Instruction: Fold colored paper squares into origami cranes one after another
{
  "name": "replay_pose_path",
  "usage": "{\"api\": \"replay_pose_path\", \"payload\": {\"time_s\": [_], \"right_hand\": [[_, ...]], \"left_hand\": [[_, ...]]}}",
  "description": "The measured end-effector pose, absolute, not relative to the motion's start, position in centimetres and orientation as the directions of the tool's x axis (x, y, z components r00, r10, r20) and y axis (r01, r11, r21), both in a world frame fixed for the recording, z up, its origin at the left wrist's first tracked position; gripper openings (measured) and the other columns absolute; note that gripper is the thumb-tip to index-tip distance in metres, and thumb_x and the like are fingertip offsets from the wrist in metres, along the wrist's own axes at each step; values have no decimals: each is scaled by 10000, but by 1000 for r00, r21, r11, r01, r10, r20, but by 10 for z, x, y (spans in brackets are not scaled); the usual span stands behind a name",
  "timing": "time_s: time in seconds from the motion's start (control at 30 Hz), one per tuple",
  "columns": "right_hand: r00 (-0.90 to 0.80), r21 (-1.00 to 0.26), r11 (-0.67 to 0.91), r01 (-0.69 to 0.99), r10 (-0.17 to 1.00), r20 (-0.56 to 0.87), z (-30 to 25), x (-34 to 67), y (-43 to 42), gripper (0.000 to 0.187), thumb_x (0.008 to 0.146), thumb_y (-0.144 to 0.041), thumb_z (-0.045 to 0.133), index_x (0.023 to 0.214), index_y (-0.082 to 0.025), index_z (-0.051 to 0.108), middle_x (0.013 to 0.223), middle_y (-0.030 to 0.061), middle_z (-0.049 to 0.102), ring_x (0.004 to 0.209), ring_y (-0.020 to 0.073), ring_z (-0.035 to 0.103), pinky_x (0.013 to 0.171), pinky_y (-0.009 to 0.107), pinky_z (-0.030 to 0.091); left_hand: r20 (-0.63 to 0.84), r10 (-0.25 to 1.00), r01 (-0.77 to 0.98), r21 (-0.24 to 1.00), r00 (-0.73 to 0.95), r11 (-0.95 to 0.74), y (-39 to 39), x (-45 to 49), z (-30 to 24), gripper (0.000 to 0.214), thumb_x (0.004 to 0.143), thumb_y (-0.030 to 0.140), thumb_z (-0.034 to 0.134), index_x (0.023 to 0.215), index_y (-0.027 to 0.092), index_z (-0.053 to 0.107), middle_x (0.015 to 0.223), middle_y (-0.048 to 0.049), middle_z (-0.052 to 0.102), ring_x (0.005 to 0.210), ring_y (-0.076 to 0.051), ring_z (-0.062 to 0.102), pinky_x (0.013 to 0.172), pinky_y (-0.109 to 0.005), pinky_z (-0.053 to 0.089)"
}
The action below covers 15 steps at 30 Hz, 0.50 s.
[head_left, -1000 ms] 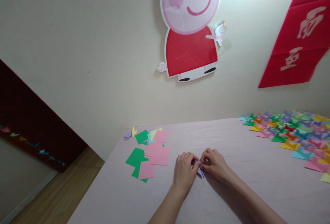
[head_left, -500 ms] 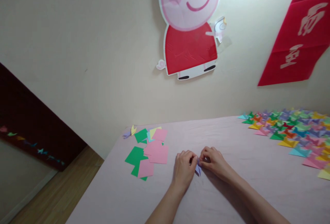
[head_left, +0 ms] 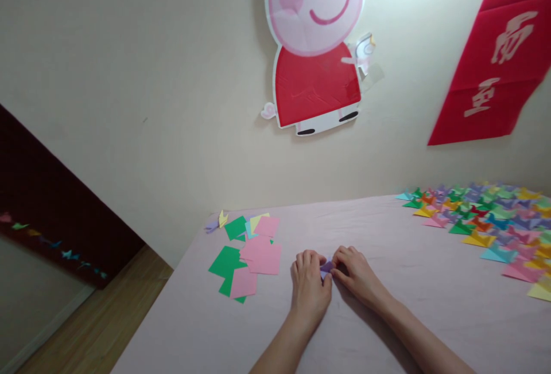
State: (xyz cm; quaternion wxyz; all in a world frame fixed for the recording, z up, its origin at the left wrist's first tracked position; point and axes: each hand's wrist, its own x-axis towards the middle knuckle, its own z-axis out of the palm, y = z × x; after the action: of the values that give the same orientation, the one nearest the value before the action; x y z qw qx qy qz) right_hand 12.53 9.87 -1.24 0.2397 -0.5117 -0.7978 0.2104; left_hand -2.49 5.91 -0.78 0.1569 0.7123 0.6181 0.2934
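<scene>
Between my two hands, at the middle front of the table, is a small piece of folded purple paper. My left hand has its thumb and fingers closed around the left side of the paper. On the right side, my right hand pinches the paper between thumb and fingers. Much of the paper is hidden by the fingers, so its full shape cannot be made out.
Loose pink paper squares and green paper squares lie left of my hands. Behind them is a yellow folded paper. Rows of colourful folded paper figures cover the table's right side. A wall stands behind the table.
The purple paper has been turned, and its points no longer stick out toward me. My left thumb has come down along the near side of the paper. Both hands remain at the same spot.
</scene>
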Motion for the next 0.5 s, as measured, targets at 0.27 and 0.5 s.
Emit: {"api": "replay_pose_path", "payload": {"time_s": [0.27, 0.5], "right_hand": [[-360, -574, 397, 716, 915, 183, -16, 126, 100, 78, 820, -199, 560, 757, -219, 600, 870, 44, 649, 896, 235, 548, 803, 345, 391], [-369, -556, 425, 714, 904, 218, -12, 126, 95, 92, 807, -150, 532, 745, -209, 566, 846, 43, 634, 871, 229, 534, 794, 348, 388]], "left_hand": [[162, 984, 798, 584, 68, -151, 59, -26, -8, 285, 776, 105, 586, 1031, 229, 554, 1143, -53, 560, 1126, -264, 453, 963, -402, 341], [128, 991, 804, 584, 48, -114, 48, -30, -9, 360, 760, 87, 562, 1085, 240, 548, 1186, -22, 549, 1169, -214, 434, 996, -337, 322]]}}
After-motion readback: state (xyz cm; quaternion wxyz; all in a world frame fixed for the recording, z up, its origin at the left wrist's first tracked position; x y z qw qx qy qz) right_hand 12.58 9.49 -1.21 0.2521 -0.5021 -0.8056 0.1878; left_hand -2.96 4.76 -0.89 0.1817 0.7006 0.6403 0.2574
